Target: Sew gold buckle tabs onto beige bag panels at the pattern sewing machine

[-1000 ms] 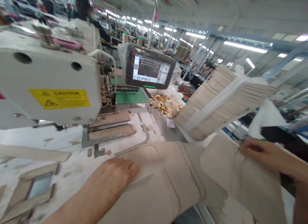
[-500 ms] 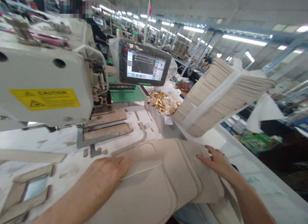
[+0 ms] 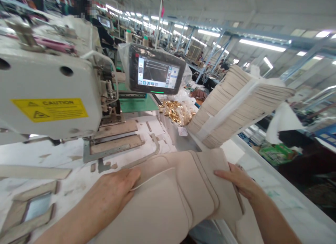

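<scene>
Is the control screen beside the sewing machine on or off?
On: the screen shows a lit menu with icons, and a green light glows below it.

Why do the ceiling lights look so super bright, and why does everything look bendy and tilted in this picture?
In the head view, the ceiling lights glare white, the wide lens tilts the steel brace, and the sewing machine looks stretched at the left edge.

Your left hand [image 3: 112, 189] and your right hand [image 3: 237, 177] are both bare, with long, thin fingers [image 3: 223, 173], and your left forearm [image 3: 65, 224] and your right forearm [image 3: 273, 219] are bare too, getting wider as they go back from the wrist and run off the bottom of the view.
</scene>
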`<state>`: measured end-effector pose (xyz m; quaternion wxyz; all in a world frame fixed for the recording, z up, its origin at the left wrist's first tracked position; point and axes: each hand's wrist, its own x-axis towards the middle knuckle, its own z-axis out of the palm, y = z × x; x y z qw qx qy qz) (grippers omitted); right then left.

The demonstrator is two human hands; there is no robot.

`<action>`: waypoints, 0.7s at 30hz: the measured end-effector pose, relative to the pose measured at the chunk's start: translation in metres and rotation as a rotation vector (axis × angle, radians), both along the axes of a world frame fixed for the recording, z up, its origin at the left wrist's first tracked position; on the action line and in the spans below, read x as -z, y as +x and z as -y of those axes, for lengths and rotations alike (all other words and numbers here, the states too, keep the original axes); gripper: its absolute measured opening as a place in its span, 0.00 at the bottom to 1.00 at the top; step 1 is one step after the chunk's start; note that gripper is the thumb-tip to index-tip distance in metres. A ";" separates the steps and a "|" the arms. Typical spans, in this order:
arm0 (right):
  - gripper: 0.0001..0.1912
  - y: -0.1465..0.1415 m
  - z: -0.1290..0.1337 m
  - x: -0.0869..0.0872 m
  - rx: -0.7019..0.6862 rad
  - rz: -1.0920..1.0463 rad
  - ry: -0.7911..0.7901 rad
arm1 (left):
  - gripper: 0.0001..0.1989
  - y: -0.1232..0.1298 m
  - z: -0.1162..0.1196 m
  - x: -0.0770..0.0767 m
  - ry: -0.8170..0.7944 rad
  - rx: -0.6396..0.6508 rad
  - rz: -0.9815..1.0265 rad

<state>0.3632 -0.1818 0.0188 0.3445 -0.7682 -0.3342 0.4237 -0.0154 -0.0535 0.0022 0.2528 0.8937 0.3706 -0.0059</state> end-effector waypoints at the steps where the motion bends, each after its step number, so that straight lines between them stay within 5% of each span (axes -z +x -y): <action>1: 0.25 0.003 0.003 0.003 0.005 -0.083 -0.035 | 0.09 -0.001 0.000 0.003 -0.004 -0.007 0.032; 5: 0.23 0.019 0.027 0.018 0.157 -0.273 0.005 | 0.12 -0.002 -0.003 0.016 0.052 -0.018 0.156; 11: 0.28 0.020 0.035 0.016 0.280 -0.090 0.178 | 0.15 -0.002 -0.006 0.030 0.102 0.014 0.201; 16: 0.36 0.038 0.012 -0.011 0.210 0.213 0.254 | 0.14 -0.002 -0.006 0.032 0.124 0.001 0.219; 21: 0.34 0.047 0.029 -0.056 0.424 0.341 0.493 | 0.13 -0.001 -0.008 0.030 0.103 -0.002 0.221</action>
